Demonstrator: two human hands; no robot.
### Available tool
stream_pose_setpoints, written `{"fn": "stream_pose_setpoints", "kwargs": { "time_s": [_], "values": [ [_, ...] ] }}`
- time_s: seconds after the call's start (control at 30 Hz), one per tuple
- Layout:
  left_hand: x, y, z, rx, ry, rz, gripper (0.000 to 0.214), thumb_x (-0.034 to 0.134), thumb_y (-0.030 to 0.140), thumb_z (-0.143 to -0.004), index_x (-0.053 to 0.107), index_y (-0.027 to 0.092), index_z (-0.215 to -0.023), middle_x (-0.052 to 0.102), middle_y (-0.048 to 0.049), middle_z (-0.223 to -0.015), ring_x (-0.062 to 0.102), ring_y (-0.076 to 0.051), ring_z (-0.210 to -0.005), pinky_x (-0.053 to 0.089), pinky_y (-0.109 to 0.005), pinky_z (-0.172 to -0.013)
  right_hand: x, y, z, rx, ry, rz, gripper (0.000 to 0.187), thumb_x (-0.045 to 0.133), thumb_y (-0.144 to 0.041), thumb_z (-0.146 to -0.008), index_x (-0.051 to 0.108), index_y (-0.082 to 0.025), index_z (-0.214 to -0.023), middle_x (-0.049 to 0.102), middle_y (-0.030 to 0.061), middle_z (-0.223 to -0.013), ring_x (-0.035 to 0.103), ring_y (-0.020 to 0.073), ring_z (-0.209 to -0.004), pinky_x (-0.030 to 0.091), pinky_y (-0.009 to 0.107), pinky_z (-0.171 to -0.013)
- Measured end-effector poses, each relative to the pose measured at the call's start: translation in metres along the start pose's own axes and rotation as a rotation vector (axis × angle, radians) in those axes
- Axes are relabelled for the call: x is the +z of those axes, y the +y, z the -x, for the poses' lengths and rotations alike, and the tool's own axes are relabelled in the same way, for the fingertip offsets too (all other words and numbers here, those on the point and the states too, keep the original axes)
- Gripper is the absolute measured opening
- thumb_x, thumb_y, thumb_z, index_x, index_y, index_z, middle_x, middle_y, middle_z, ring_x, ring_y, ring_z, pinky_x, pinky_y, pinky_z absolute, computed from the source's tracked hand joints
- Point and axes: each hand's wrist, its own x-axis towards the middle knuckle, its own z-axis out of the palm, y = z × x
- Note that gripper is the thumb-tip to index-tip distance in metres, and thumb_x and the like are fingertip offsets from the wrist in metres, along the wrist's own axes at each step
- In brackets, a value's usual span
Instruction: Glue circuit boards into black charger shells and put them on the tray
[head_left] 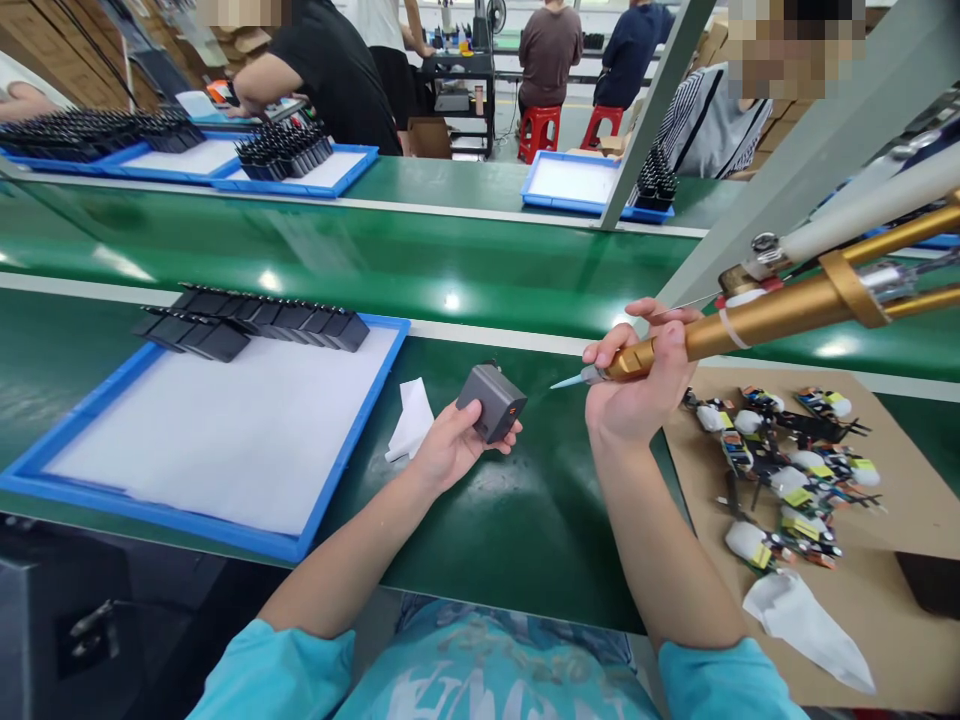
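Observation:
My left hand (457, 445) is closed round a dark grey charger housing (490, 402), with a small orange port on the face turned to the right. In my right hand (645, 385) is a gold-coloured glue dispensing gun (675, 345), my fingers wrapped about its front end. Its pale blue nozzle (571, 381) points left toward the charger, with a gap between the two. Left of my left hand lies a crumpled white tissue (411, 418) on the green bench. To the right, several circuit boards (795, 470) with white and yellow parts rest on a cardboard sheet (885, 640).
A blue-rimmed tray (330, 490) at left holds several dark charger housings (262, 318) along its far side. Another white tissue (810, 625) lies on the cardboard. Beyond the green conveyor (450, 265) are more blue trays (352, 175) and several people at work. A metal post (652, 120) slants up at right.

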Motion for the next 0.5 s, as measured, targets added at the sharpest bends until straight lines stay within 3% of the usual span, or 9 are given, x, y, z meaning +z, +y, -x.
{"fn": "stream_pose_setpoints", "kwargs": {
  "time_s": [0.17,0.27,0.37,0.5],
  "values": [
    [-0.01,-0.003,-0.007,0.173,0.262,-0.724,0.047,0.067,0.044,-0.075,0.055,0.022,-0.115,0.063,-0.005,-0.103,0.061,-0.018,-0.081,0.052,-0.029,-0.065,0.004,-0.002,0.002,0.005,0.002,-0.034,0.016,0.051,-0.034,-0.082,0.045,-0.03,-0.096,0.054,-0.0042,-0.088,0.046,0.0027,-0.041,0.043,0.022,-0.04],
    [-0.015,-0.006,-0.01,0.244,0.296,-1.06,0.045,0.066,0.042,-0.077,0.056,0.024,-0.117,0.064,-0.0043,-0.102,0.059,-0.017,-0.078,0.049,-0.029,-0.064,0.007,-0.004,0.006,0.029,-0.03,-0.033,0.025,0.051,-0.035,-0.082,0.041,-0.031,-0.104,0.054,-0.0047,-0.088,0.045,0.0023,-0.041,0.044,0.022,-0.04],
    [-0.014,-0.006,-0.009,0.339,0.263,-1.223,0.042,0.067,0.037,-0.077,0.059,0.026,-0.116,0.063,-0.0032,-0.095,0.057,-0.017,-0.078,0.047,-0.029,-0.066,0.009,-0.006,0.011,0.07,-0.089,-0.046,0.024,0.051,-0.039,-0.082,0.042,-0.03,-0.103,0.053,-0.0047,-0.09,0.044,0.0014,-0.042,0.043,0.021,-0.039],
    [-0.007,-0.004,-0.005,0.438,0.246,-1.249,0.038,0.067,0.031,-0.077,0.06,0.026,-0.114,0.061,-0.0012,-0.088,0.054,-0.015,-0.074,0.044,-0.027,-0.064,0.011,-0.008,0.017,0.111,-0.158,-0.112,0.024,0.052,-0.041,-0.081,0.044,-0.028,-0.1,0.052,-0.0038,-0.092,0.045,0.001,-0.043,0.041,0.02,-0.038]
  ]
}}
